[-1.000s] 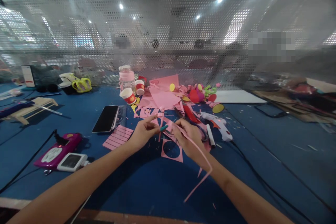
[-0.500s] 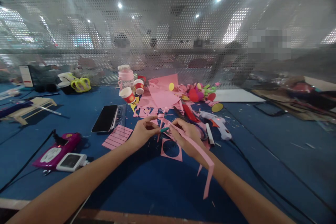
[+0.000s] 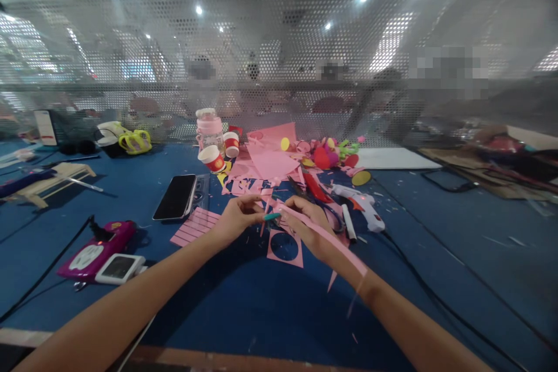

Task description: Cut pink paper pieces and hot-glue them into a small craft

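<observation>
My left hand [image 3: 238, 220] pinches the left end of a small teal piece [image 3: 272, 217], slim and slightly bent, whose kind I cannot make out. My right hand [image 3: 310, 225] is closed on a long pink paper strip [image 3: 333, 238], and its fingertips meet the right end of the teal piece. The strip trails back over my right wrist and forearm, its far end folded down and blurred. Just below the hands lies a pink paper square [image 3: 285, 247] with a round hole cut in it. Pink sheets [image 3: 270, 160] and scraps are heaped beyond my fingers.
To the right lie a glue gun [image 3: 364, 206] with its cable and a white stick-like tube [image 3: 349, 224]. A phone [image 3: 175, 197], lined pink paper [image 3: 194, 228] and a purple power strip [image 3: 98, 251] are on the left. Paper cups [image 3: 211, 158] and a bottle [image 3: 209, 125] stand behind.
The trailing end of the pink strip has swung to the right, onto my right forearm. Both hands keep nearly the same place, and the teal piece shows a little more between them.
</observation>
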### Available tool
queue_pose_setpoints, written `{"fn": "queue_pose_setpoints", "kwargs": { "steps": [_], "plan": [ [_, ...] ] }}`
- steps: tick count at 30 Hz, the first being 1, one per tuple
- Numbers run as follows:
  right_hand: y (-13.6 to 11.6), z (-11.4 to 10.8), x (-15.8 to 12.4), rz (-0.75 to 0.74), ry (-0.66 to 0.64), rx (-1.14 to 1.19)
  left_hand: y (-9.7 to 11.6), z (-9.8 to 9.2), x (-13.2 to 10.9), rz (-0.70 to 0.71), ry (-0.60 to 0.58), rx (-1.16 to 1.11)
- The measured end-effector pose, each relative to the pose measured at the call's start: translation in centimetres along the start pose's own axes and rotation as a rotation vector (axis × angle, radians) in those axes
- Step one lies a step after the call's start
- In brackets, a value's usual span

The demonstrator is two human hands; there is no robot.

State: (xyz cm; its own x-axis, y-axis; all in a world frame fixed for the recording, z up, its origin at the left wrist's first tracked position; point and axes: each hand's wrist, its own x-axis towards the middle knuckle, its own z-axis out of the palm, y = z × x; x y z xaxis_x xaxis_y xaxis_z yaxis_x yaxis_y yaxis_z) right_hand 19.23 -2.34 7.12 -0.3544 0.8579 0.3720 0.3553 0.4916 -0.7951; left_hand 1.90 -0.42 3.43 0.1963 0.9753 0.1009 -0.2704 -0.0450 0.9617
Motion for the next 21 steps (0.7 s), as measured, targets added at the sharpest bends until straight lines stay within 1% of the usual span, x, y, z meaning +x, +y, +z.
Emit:
{"fn": "queue_pose_setpoints", "kwargs": {
  "steps": [2, 4, 8, 11, 13, 16, 21],
  "plan": [
    [0.05, 0.03, -0.01, 0.040, 0.006, 0.086, -0.17, -0.06, 0.01, -0.004, -0.003, -0.008],
    [0.04, 0.10, 0.01, 0.111, 0.015, 0.192, -0.30, -0.13, 0.04, 0.005, 0.005, -0.008],
    [-0.16, 0.32, 0.20, 0.250, 0.079, 0.386, -0.31, -0.23, 0.14, 0.020, 0.025, 0.010],
    [-0.40, 0.53, 0.36, 0.318, 0.105, 0.417, -0.25, -0.24, 0.18, 0.019, 0.023, 0.023],
    [-0.56, 0.63, 0.36, 0.334, 0.105, 0.408, -0.25, -0.25, 0.18, 0.015, 0.016, 0.030],
    [-0.70, 0.63, 0.17, 0.263, 0.104, 0.282, -0.34, -0.28, 0.18, 0.017, 0.002, 0.025],
    [-0.46, 0.35, -0.22, 0.034, 0.083, -0.040, -0.32, -0.23, 0.25, 0.012, 0.007, -0.012]
  ]
}}
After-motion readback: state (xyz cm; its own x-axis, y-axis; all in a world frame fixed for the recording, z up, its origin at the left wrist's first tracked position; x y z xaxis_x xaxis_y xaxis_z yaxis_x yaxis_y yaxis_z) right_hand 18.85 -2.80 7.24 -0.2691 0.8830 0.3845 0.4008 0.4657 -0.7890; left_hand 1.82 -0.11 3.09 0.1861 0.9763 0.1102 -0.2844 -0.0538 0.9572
